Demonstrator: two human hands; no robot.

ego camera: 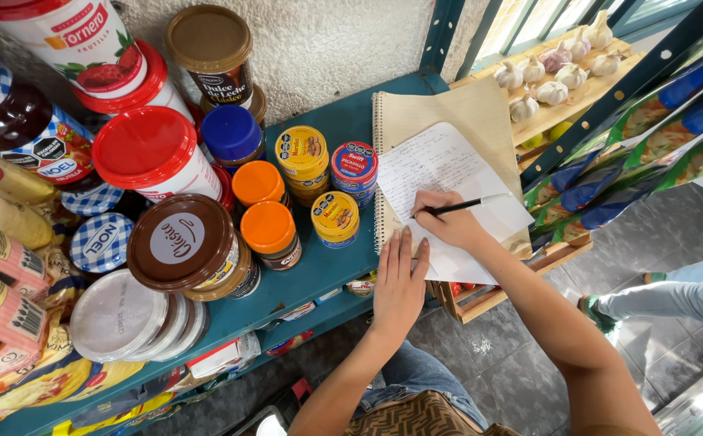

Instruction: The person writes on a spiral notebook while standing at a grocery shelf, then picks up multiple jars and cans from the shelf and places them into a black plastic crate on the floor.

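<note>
While the right hand [448, 222] is pinching a black pen [464, 205] between closed fingers, its tip is pressing down onto a loose white sheet of paper [440, 173] covered in handwriting, and that sheet is lying on top of a spiral-bound notebook [464, 113] with tan pages. The notebook is sitting at the right end of a teal shelf [319, 270], its far corner hanging over the shelf edge. The left hand [400, 287] is lying flat with fingers stretched out and close together, gripping nothing, its fingertips pressing on the lower edge of the sheet and the shelf's front edge, just beside the writing hand. Just left of the notebook, small round tins are standing in stacks: a yellow-lidded stack [302, 157], a blue-and-red tin [354, 168], and another yellow tin [335, 216] nearer the front. Two orange-lidded jars [264, 211] are crowding in beside them, with a blue-lidded jar [232, 133] behind, a red-lidded tub [145, 149] and a brown-lidded tub [182, 242] further left. Up at the top right, garlic bulbs [553, 69] are resting in a wooden crate, well apart from both hands. Another person's leg in light jeans [674, 295] is showing at the right edge, above the tiled floor.
</note>
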